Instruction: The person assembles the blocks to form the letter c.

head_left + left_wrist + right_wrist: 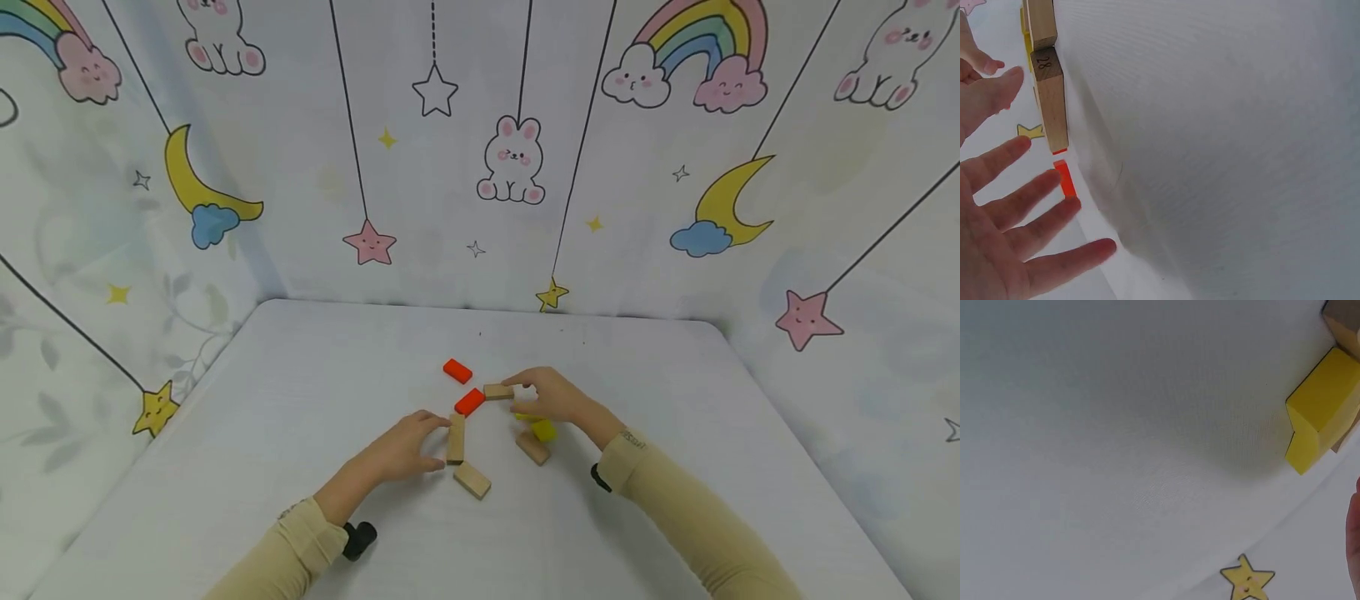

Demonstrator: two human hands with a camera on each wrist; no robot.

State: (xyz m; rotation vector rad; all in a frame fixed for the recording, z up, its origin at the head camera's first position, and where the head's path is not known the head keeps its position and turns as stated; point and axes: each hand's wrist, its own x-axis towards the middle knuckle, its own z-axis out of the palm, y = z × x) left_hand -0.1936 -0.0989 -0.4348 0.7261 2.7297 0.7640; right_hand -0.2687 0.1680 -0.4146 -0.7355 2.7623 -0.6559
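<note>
My left hand [401, 447] is beside an upright-looking wooden block [456, 439], thumb and fingers spread along its left side. In the left wrist view its fingers [1035, 203] are straight and apart, close to a wooden block marked 28 [1054, 112]. The right hand [550, 394] curves loosely around the right end of another wooden block [498, 392], index fingertip at its upper corner and thumb below it. A red block [470, 402] lies between these two wooden blocks. Under the right hand sit yellow blocks [544, 430], partly hidden by it.
A second red block [457, 371] lies farther back. Nearer the front are wooden blocks, one angled [472, 481] at the row's end and one [533, 447] against the yellow pieces. The white table [337, 350] meets a patterned cloth wall [450, 183] behind.
</note>
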